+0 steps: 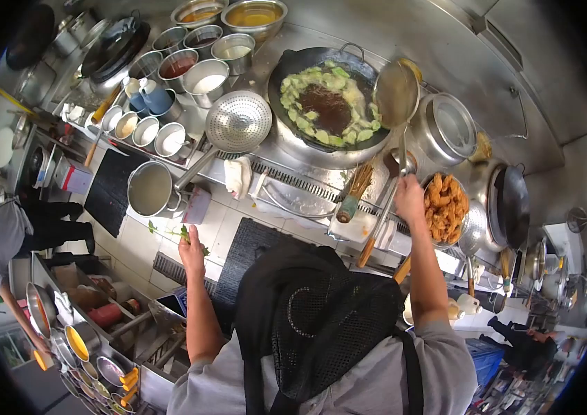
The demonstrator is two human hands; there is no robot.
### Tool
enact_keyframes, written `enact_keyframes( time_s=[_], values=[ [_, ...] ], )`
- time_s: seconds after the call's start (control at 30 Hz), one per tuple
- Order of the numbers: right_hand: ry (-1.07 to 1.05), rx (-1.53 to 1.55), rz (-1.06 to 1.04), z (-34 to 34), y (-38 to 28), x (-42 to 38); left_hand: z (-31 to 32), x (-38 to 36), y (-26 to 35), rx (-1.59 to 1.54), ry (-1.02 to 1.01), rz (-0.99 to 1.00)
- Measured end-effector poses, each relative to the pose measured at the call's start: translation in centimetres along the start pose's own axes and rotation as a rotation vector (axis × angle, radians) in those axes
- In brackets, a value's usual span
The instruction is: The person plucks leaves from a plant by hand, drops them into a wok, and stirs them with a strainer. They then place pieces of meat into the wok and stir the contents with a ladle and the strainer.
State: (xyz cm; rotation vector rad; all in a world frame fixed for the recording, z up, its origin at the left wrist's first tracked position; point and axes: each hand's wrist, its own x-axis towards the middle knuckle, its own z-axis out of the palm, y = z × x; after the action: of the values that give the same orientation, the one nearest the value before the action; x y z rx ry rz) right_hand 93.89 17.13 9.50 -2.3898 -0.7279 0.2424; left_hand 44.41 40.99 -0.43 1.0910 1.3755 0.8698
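My right hand [410, 199] is wrapped around the handle of a long-handled skimmer [396, 93], whose round head hangs over the right rim of a large wok [281, 66]. Dark liquid fills the middle of the wok, ringed by pale green pieces [295, 104] that look like leaves or vegetables. Off to the left, above the floor, my left hand [195, 250] is closed on a green leafy sprig [184, 234]. Just right of my right hand stands a bowl of brown fried pieces [445, 207]. A ladle [410, 162] lies partly behind the skimmer handle.
A perforated strainer [238, 121] rests left of the wok. Metal cups of sauces [178, 64] and small seasoning bowls [146, 131] line the counter. A pot [150, 188] stands lower left, a bamboo brush [356, 190] at the front edge. Another person [3, 225] stands far left.
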Motion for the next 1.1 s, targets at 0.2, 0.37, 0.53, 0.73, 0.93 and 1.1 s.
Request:
enact_keyframes(
  time_s=[0.2,0.37,0.53,0.73,0.93,1.1],
  values=[
    [-0.260,0.803,0.333,4.5,-4.4,-1.5,0.9,-0.6,-1.1,-0.051,-0.022,-0.050],
    [-0.361,0.885,0.356,7.1,-5.5,3.2,1.7,-0.6,-1.1,-0.072,-0.043,-0.037],
    [-0.312,0.812,0.304,8.0,-8.6,3.5,0.8,-0.9,-1.9,-0.102,-0.042,-0.049],
    [-0.225,0.391,0.078,8.1,-10.0,2.1,-0.2,-1.4,-3.0,-0.125,-0.033,-0.054],
    [0.008,0.061,-0.280,7.7,-9.4,-0.3,0.1,-1.2,-2.9,-0.127,-0.036,-0.063],
    [-0.051,0.167,-0.269,5.7,-11.2,-3.0,-0.1,-0.4,-3.0,-0.126,-0.054,-0.079]
  ],
)
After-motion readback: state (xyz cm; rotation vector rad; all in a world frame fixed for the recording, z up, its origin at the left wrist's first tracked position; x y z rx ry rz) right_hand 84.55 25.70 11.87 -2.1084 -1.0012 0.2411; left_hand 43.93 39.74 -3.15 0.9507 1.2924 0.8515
